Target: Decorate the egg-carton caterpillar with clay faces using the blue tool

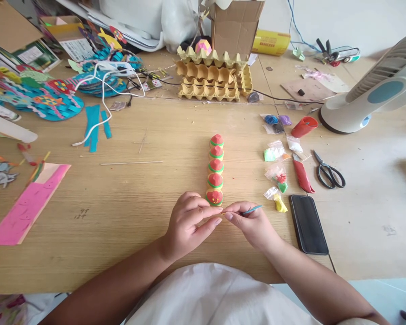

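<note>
By the smiling end of the five-bump red-green-yellow caterpillar (216, 167), I have the right hand (253, 222) pinching a slim blue-ended tool (252, 210). The left hand (187, 221) is half curled; its hold I cannot tell.

The person's upper body, seen from above at the lower edge of the view, is clothed in a loose shirt (203, 298) of plain off-white cloth, its rounded front marked by soft creases and faint grey shading. The left forearm (128, 275) and the right forearm (307, 271) are bare, each broad toward the elbow and tapering to a narrower wrist. The left hand (186, 223) and the right hand (255, 223) are likewise bare, with slender fingers, rounded fingertips and short thumbnails.
</note>
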Tool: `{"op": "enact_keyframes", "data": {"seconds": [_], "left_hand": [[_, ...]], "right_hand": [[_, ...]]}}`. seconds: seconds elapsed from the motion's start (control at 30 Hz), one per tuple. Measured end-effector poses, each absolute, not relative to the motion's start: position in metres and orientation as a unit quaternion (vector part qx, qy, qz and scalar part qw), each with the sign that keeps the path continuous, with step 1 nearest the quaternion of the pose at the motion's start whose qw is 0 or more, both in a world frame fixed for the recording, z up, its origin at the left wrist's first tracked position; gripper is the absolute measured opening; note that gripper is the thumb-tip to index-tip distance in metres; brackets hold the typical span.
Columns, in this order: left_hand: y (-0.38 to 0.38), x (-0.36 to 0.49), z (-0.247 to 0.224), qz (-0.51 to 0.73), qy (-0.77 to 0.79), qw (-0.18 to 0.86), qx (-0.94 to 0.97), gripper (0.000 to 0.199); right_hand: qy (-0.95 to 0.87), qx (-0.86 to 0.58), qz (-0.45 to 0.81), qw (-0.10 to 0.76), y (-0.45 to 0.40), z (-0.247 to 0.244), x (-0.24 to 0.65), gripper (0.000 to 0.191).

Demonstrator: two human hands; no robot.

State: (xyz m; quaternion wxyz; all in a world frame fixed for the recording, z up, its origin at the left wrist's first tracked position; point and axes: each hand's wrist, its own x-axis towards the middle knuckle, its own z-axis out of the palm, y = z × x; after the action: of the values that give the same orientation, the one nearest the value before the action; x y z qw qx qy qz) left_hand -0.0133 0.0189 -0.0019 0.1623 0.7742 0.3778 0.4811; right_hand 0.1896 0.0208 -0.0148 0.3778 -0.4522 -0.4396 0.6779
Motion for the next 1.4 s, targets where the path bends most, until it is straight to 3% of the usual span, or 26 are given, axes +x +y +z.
{"op": "enact_keyframes", "data": {"seconds": [0.87,1.2,1.4], "left_hand": [[0.023,-0.019,-0.002,0.467,0.345,0.299,0.757,0.014],[0.023,-0.017,-0.004,0.463,0.327,0.298,0.768,0.011],[0.022,-0.017,-0.001,0.471,0.327,0.241,0.783,0.010]], "right_hand": [[-0.517,-0.412,0.674,0.330,0.025,-0.001,0.195,0.023],[-0.519,-0.411,0.681,0.314,0.024,-0.008,0.199,0.027],[-0.517,-0.401,0.683,0.324,0.026,-0.005,0.196,0.025]]}}
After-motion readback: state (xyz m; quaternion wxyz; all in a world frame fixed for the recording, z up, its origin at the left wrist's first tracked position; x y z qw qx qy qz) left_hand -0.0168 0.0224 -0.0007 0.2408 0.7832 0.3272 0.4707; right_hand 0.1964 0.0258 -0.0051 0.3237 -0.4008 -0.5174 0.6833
